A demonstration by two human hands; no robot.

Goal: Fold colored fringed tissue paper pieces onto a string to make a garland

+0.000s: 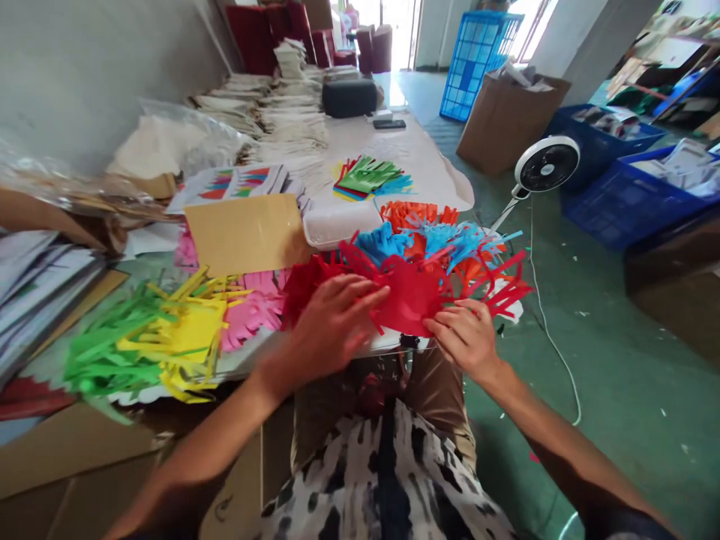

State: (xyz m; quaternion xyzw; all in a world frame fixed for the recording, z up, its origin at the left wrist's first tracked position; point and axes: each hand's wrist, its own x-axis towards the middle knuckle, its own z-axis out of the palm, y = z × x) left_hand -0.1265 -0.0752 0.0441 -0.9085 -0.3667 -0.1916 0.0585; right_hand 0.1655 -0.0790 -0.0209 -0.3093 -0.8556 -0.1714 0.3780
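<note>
**Head view: both hands on red paper**

The table (433, 169) carries heaps of fringed coloured paper (382, 244). Nearest me, the red cut paper (410, 296) lies between my hands: my left hand (331, 322) open across it, my right hand (464, 337) curled at its lower edge, grip unclear.

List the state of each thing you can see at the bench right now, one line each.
Red fringed paper, under both hands
Left hand, open, flat on the red paper
Right hand, resting on the paper's edge
Blue fringed paper, heaped behind the red
Kraft card sheet, lying beyond the left hand
Floor fan, standing upright
</note>
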